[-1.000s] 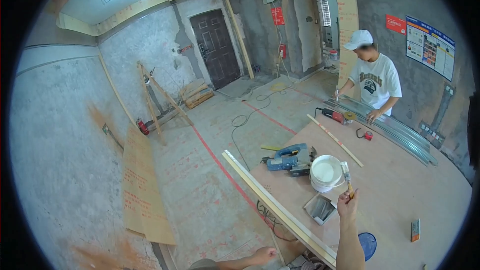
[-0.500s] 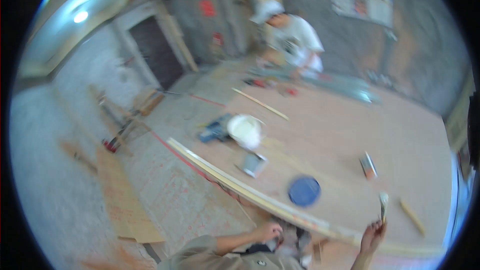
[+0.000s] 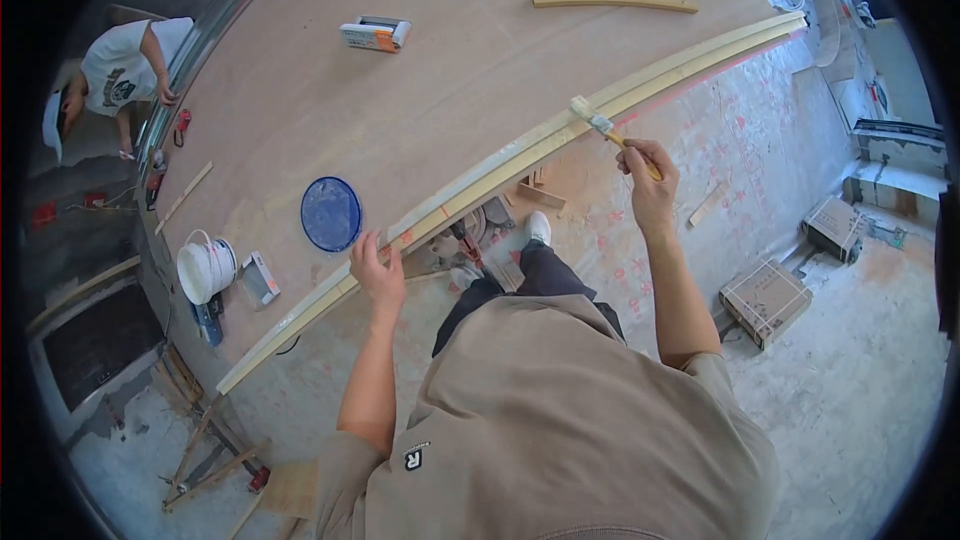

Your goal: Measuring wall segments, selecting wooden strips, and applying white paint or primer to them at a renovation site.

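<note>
A paintbrush (image 3: 606,127) with a yellow handle and whitish bristles is gripped in my right hand (image 3: 652,182). Its bristles are at the long pale wooden strip (image 3: 520,162) along the near edge of the board-topped table; whether they touch it I cannot tell. My left hand (image 3: 379,275) is at the same strip farther left, fingers spread, holding nothing. Just beyond those fingers lies a round blue lid (image 3: 331,214) on the tabletop (image 3: 440,100).
A white bucket (image 3: 206,268) and a grey-white box (image 3: 262,280) stand at the table's left. Farther back are an orange-and-white pack (image 3: 375,34) and a wood piece (image 3: 614,3). Another person (image 3: 125,70) works at the far-left edge. Cartons (image 3: 766,300) sit on the floor at right.
The view has swung down and round to the right. My left hand has gone from beside my body to the strip. The paintbrush, upright before, now tilts over the strip.
</note>
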### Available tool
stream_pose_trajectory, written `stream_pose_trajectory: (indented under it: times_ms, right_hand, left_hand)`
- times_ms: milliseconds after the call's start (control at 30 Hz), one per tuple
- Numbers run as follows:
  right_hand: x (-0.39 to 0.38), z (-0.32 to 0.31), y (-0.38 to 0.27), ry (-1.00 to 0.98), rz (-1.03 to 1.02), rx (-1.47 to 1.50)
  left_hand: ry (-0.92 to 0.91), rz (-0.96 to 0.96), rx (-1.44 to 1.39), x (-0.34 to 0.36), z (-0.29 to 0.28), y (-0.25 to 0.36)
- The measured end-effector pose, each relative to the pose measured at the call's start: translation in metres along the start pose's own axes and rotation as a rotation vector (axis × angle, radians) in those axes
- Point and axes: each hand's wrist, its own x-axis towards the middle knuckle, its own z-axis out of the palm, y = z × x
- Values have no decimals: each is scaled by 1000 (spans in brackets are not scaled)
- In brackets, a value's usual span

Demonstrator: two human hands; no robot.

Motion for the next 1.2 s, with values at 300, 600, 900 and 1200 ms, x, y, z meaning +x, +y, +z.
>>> stream_pose_trajectory:
  times_ms: [300, 600, 900, 1200]
  right_hand:
    - [-10, 7, 29, 117, -13, -207]
    - [-17, 28, 34, -71, -64, -418]
    - [-12, 22, 41, 62, -3, -298]
    - [-23, 48, 44, -99, -36, -324]
  left_hand:
    - [-89, 86, 131, 7, 5, 2]
    - [-108, 76, 123, 13, 11, -6]
    - [-105, 102, 147, 17, 10, -5]
    - [-128, 92, 160, 19, 7, -7]
